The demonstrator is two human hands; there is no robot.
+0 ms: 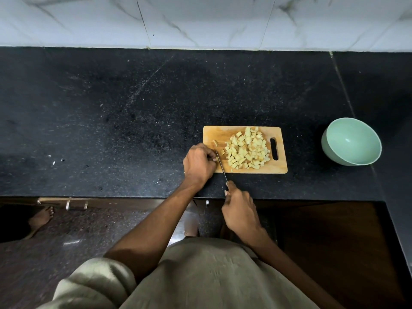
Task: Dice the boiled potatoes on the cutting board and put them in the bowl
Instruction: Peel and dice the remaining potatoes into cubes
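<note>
A wooden cutting board (211,133) lies on the black counter, its handle slot to the right. A heap of pale yellow potato dice (247,148) covers its middle and right. My left hand (199,165) rests at the board's left end with fingers curled over a small potato piece, mostly hidden; another piece (215,142) shows just above the fingers. My right hand (239,210) grips the handle of a knife (221,165), whose thin blade runs up across the board's front edge against my left fingers. A mint green bowl (330,141), holding nothing, stands right of the board.
The black granite counter (133,119) stretches wide to the left, with a few crumbs near its front edge. A white marble-tiled wall (200,21) backs it. The counter turns a corner at the far right. A drawer handle (75,205) and bare feet show below.
</note>
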